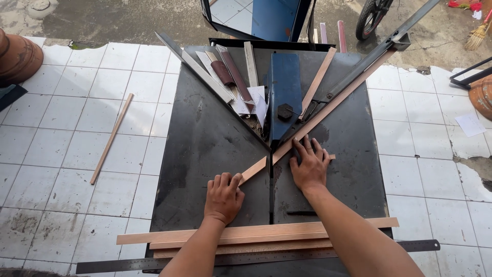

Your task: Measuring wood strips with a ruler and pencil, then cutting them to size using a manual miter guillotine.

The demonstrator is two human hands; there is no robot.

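Both hands press a thin wooden strip (302, 134) flat on the dark metal worktop (205, 149) of a mitre-cutting machine. The strip runs diagonally along the angled metal fence (369, 56) on the right, from up near the fence's far end down across the centre slot (270, 190).

The right hand (309, 166) lies spread on the strip just right of the slot, fingers open and flat, pushing it against the fence rather than gripping it. The left hand (223, 197) sits at the strip's lower left end, its fingers curled loosely over the tip (252, 171) — a light hold, not a tight clench. The blue blade housing (285, 92) stands just above, in line with the slot.

Judging by this, the step in hand is seating the strip for an angled cut at the slot. The next move would call for keeping the strip tight against the fence while both hands stay clear of the slot line, since the right fingers lie very close to it.

Nearer the person, a stack of longer wooden strips (256, 233) lies across the worktop's front edge, with a long steel ruler (154, 264) just below it. Offcuts and flat metal bars (230, 72) are piled along the left fence. A loose wooden strip (111, 138) lies well apart on the white tiled floor (66, 118).
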